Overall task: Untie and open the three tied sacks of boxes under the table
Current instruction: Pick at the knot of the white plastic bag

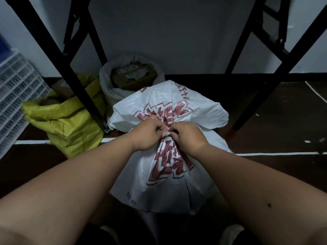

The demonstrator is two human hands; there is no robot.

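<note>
A white sack with red print [169, 174] stands on the floor right in front of me, its neck gathered and bound by a pale tie [167, 133]. My left hand [147, 132] and my right hand [188, 137] meet at that neck, fingers pinched on the tie. Behind it a plain white sack [113, 89] stands open with cardboard boxes [133, 76] showing inside. To the left a yellow sack [70, 124] also gapes open, with a brown box visible in its mouth.
Black table legs [77, 89] slant down on the left and others [276, 80] on the right. A white plastic crate stack [16, 96] stands at the far left. White tape lines [276, 153] cross the dark floor. A grey wall closes the back.
</note>
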